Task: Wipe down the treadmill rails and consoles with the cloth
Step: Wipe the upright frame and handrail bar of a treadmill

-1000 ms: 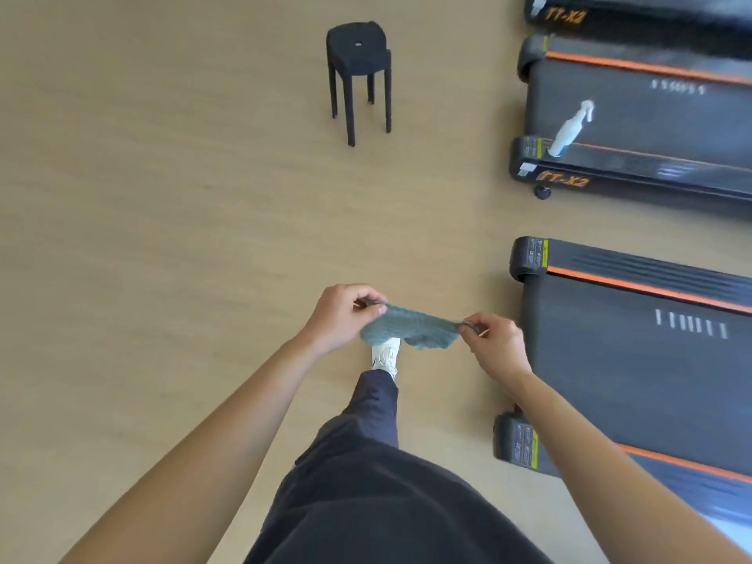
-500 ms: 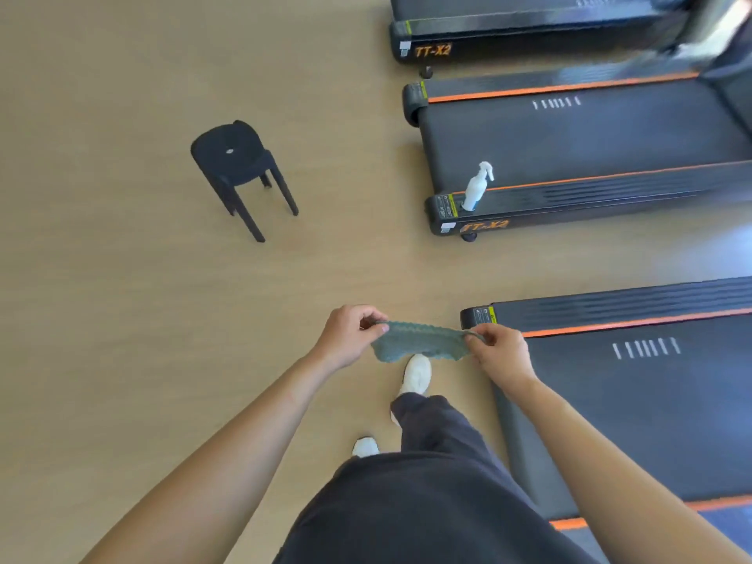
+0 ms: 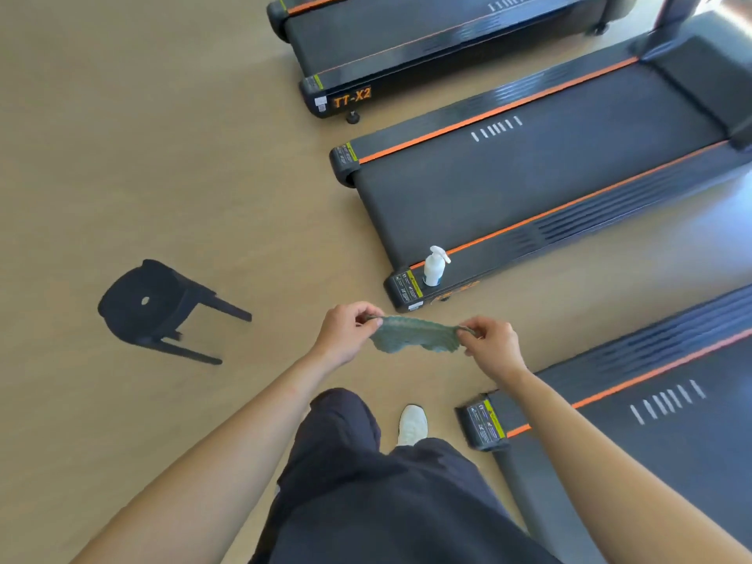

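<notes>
Two hands: the left hand [image 3: 346,339] and the right hand [image 3: 494,348] each pinch one end of the cloth [image 3: 415,337] between thumb and curled fingers — both closed on it.
Cloth: grey-green and textured, stretched between the hands and sagging a little in the middle; held in the air above the floor [image 3: 162,136], touching no treadmill.
Middle treadmill [image 3: 529,177]: black deck with orange stripes, just beyond the hands.
Spray bottle [image 3: 434,267]: white, upright on the middle treadmill's nearer side rail [image 3: 569,230], at its rear corner.
Near treadmill [image 3: 671,441]: at right — its rear corner beside the right forearm.
Far treadmill [image 3: 427,34]: at top, marked "TT-X2".
Stool [image 3: 150,307]: black, on the floor at left, well apart from the treadmills.
Person: dark trousers [image 3: 386,502], one white shoe [image 3: 412,425] showing.
</notes>
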A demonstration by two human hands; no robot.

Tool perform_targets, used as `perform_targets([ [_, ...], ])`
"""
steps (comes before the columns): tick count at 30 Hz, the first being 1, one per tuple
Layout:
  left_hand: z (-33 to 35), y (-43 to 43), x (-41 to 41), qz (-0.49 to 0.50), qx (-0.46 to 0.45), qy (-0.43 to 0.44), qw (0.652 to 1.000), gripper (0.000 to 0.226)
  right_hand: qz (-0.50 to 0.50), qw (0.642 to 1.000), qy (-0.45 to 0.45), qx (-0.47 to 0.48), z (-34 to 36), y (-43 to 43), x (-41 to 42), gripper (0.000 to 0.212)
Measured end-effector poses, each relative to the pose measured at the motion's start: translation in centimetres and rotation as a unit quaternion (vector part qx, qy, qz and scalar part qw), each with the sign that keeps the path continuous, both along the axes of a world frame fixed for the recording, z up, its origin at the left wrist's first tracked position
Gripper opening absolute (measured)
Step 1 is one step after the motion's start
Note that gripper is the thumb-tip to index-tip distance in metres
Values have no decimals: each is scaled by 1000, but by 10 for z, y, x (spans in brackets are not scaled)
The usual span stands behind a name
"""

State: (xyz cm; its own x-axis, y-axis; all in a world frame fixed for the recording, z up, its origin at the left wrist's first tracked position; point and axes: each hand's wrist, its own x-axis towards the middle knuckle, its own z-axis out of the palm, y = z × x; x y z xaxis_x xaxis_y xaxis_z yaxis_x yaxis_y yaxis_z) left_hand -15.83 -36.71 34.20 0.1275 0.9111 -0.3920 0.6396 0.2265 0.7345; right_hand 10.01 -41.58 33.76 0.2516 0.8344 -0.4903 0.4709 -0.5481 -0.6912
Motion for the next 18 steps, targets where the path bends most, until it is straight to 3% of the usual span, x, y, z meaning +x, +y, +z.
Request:
perform_targets([
  [11,-56,313,104,-162,22,-6,987,11,-239,971,-32,-1,-34,239,66,12],
  [18,-133,391,142,-268,-8,49,962,10,-289,953,-62,-65,-115,285,68,13],
])
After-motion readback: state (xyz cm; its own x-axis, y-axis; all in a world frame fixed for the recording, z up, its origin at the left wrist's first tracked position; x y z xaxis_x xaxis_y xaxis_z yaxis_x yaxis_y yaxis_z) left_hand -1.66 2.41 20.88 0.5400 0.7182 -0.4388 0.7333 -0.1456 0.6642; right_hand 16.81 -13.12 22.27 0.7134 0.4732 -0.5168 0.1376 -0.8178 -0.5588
